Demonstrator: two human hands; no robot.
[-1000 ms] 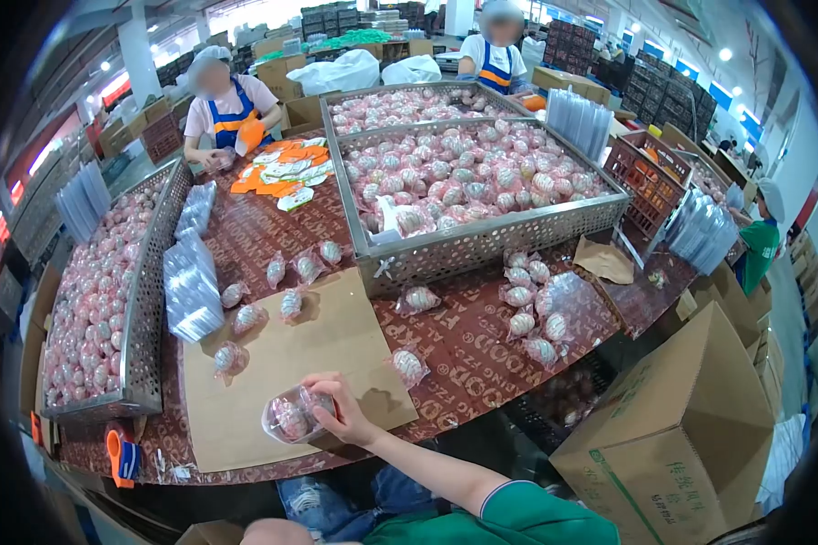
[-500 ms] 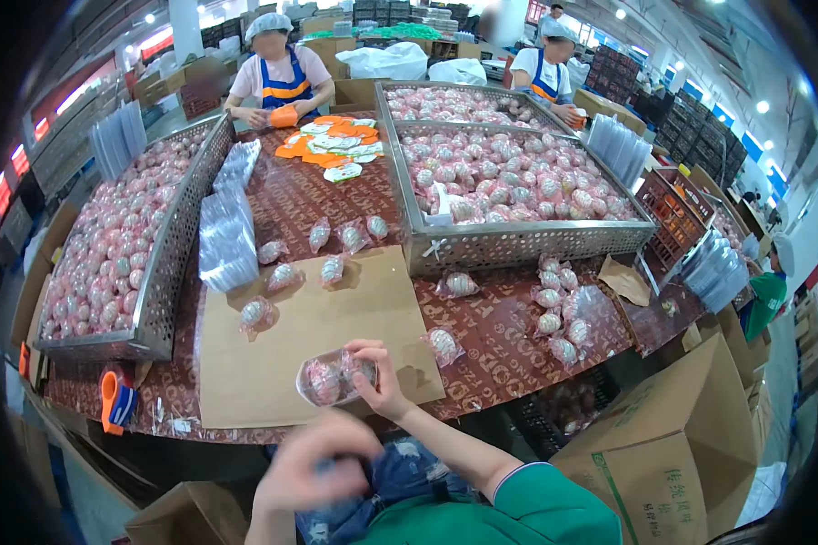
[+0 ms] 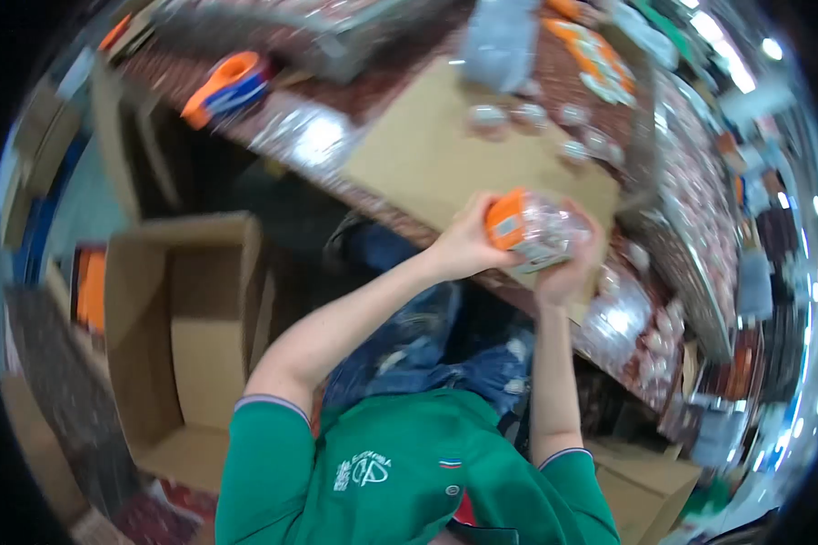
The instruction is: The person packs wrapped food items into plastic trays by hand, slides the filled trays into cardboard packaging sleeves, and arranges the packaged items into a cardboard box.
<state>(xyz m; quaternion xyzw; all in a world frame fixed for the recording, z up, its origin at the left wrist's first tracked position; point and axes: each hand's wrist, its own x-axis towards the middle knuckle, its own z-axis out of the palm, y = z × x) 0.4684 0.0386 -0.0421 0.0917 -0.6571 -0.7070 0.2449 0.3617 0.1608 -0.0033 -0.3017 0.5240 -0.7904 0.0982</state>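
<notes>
Between my hands is a clear plastic pack (image 3: 545, 229) of wrapped balls, with an orange and white label on its left side. My left hand (image 3: 470, 240) is closed round the labelled end. Round the opposite end my right hand (image 3: 569, 263) is wrapped. The pack is held over the edge of a tan cardboard sheet (image 3: 427, 145) on the patterned table. Several wrapped balls (image 3: 529, 115) lie on and beside the sheet, blurred by motion.
An open cardboard box (image 3: 207, 363) stands below the table at the left. Near the table edge are an orange and blue tape dispenser (image 3: 227, 89) and plastic film. Metal trays (image 3: 677, 263) stand at the right and top. Another box (image 3: 636, 481) is at the lower right.
The view has swung down and left. My left hand has come up to the pack, which has been lifted off the sheet and now shows an orange label.
</notes>
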